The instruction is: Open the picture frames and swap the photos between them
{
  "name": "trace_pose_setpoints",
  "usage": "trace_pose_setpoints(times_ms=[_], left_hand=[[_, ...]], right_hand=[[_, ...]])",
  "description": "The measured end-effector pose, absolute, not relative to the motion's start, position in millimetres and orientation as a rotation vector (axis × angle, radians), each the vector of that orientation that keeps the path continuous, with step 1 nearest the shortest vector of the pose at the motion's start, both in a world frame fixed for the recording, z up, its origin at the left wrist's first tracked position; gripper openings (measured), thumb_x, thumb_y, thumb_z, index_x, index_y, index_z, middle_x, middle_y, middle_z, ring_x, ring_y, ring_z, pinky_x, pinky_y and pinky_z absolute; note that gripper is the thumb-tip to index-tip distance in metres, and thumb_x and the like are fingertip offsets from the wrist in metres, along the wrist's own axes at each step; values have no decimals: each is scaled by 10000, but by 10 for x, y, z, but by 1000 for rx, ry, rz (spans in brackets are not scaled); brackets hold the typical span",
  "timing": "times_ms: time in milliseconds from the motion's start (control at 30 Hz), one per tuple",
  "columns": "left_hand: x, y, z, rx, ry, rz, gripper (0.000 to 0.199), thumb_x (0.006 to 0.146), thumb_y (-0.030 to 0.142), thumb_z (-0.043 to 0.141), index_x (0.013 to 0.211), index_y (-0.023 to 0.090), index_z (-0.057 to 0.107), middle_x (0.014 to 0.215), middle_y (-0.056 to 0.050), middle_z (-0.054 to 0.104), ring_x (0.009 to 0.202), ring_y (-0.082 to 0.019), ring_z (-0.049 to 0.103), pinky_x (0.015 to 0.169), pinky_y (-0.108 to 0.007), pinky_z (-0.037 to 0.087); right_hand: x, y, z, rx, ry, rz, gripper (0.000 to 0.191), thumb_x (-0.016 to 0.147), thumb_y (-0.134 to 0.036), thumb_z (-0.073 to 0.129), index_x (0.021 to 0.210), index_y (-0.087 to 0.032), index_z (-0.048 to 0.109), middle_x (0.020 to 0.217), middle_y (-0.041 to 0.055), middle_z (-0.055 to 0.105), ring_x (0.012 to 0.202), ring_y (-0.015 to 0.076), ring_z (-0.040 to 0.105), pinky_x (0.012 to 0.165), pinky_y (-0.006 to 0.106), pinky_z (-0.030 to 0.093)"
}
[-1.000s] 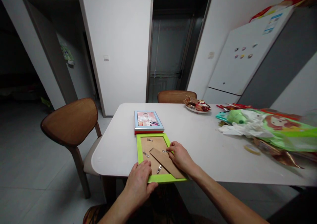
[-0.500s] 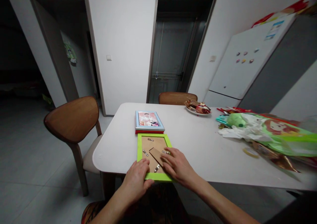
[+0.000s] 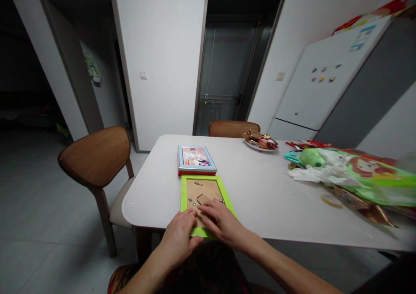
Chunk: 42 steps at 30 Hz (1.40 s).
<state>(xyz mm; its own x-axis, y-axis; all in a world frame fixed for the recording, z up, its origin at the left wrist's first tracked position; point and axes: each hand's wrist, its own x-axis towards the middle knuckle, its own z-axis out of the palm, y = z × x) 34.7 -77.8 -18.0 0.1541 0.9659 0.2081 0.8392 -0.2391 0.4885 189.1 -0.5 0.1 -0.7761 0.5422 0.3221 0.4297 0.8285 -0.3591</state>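
Note:
A green picture frame (image 3: 184, 194) lies back side up at the table's near edge, its brown backing board (image 3: 208, 187) showing metal clips and part of a stand flap. My left hand (image 3: 180, 231) rests on the frame's lower left corner, thumb at the near edge, gripping it. Over the lower middle of the backing lies my right hand (image 3: 221, 224), fingers spread across the flap and hiding the lowest clip. Just beyond, a blue picture frame (image 3: 196, 157) with a pink picture lies on top of a red one (image 3: 197, 173).
On the white table (image 3: 266, 190) are a plate (image 3: 261, 145) of wrapped items, a green bag (image 3: 377, 177), white tissues and a tape roll (image 3: 331, 200) at the right. Wooden chairs stand at the left (image 3: 97, 157) and far side (image 3: 234, 128).
My right hand has moved left across the backing board and now covers the stand flap's lower part and the bottom clip. My left hand has stayed in place.

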Motion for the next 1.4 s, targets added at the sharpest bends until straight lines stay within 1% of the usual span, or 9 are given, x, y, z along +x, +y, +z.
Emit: trace_pose_setpoints(times_ms=[67, 267, 500, 667, 833, 1033, 1167, 1300, 1400], left_hand=[[346, -779, -172, 2166, 1745, 722, 431, 646, 213, 614, 1054, 145, 495, 1186, -93, 490, 1102, -211, 418, 959, -350, 311], [316, -782, -132, 2138, 1708, 759, 449, 639, 210, 615, 1066, 189, 478, 1152, -60, 507, 1070, -196, 437, 942, -340, 327], [306, -813, -135, 2145, 1696, 770, 411, 648, 210, 606, 1041, 182, 489, 1185, -68, 487, 1107, -205, 410, 965, -353, 299], [303, -870, -92, 2153, 1741, 662, 423, 642, 220, 620, 1040, 147, 498, 1171, -97, 497, 1112, -216, 407, 964, -354, 304], [317, -887, -82, 2119, 1778, 647, 488, 646, 224, 609, 1101, 128, 462, 1197, -106, 478, 1124, -214, 397, 977, -346, 293], [329, -889, -112, 2109, 1814, 618, 521, 658, 225, 574, 1144, 117, 424, 1231, -112, 448, 1145, -212, 376, 997, -363, 258], [332, -919, -69, 2114, 1844, 581, 547, 653, 222, 573, 1161, 106, 407, 1232, -122, 444, 1142, -209, 381, 995, -356, 260], [454, -888, -44, 2196, 1847, 532, 499, 598, 254, 628, 1061, 129, 489, 1254, -123, 417, 1171, -257, 337, 1006, -438, 201], [584, -812, -86, 2276, 1799, 492, 502, 594, 190, 609, 1076, 135, 478, 1291, -123, 370, 1203, -276, 279, 1001, -468, 188]], right_hand=[[1714, 119, -24, -827, -2553, 332, 267, 804, -222, 390, 985, -175, 581, 909, 67, 560, 860, 160, 464, 771, 299, 346], [1389, 338, -68, -874, -2676, 179, 214, 764, -190, 450, 643, -156, 623, 702, 40, 545, 724, 140, 451, 674, 260, 327], [1457, 351, -59, -750, -2730, 166, 209, 782, -234, 441, 702, -176, 626, 730, 33, 560, 743, 136, 451, 698, 251, 311], [1441, 658, -76, -1138, -2479, 293, 224, 793, -261, 409, 783, -175, 616, 770, 36, 599, 714, 123, 503, 645, 225, 322], [1336, 987, -212, -1390, -2325, 310, 230, 759, -341, 455, 720, -166, 597, 703, 42, 610, 628, 138, 516, 532, 235, 293], [1240, 1152, -293, -1547, -2194, 320, 152, 700, -304, 527, 721, -162, 575, 751, 63, 616, 688, 162, 534, 540, 239, 301], [1240, 1189, -251, -1558, -2125, 373, 143, 667, -302, 558, 683, -161, 572, 704, 58, 618, 674, 164, 546, 538, 230, 322], [1401, 1157, -151, -1436, -2082, 474, 263, 739, -379, 439, 677, -168, 585, 673, 32, 628, 630, 136, 552, 549, 217, 356], [1694, 1085, -84, -1342, -2060, 534, 250, 729, -356, 431, 706, -174, 600, 730, 23, 642, 664, 132, 564, 601, 218, 386]])
